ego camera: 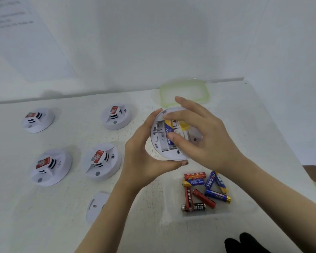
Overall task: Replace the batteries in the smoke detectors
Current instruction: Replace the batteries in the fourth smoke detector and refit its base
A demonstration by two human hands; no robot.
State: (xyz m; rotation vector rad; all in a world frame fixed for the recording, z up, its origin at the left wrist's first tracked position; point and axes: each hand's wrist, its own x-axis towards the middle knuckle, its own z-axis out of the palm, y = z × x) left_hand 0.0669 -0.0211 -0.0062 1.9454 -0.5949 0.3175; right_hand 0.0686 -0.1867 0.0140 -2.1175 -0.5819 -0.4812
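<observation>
Many loose batteries (204, 192): red, blue and black, piled in a clear box (208, 213), nearest, on the right of the white table (44, 216).
Loose back cover (96, 205): flat on the table, left of the box, partly behind the left arm.
Left hand (144, 157): fingers curled round the rim of the held smoke detector (171, 154), gripping from the left and below.
Where the held smoke detector is: up off the table, in the middle, open back facing up.
Right hand (202, 132): thumb and first finger pinching the blue and yellow battery (169, 131) in the open back; other fingers spread.
Four other smoke detectors (101, 161): on the table, to the left, well apart.
Green-rimmed lid (184, 92): flat, farthest, by the wall.
</observation>
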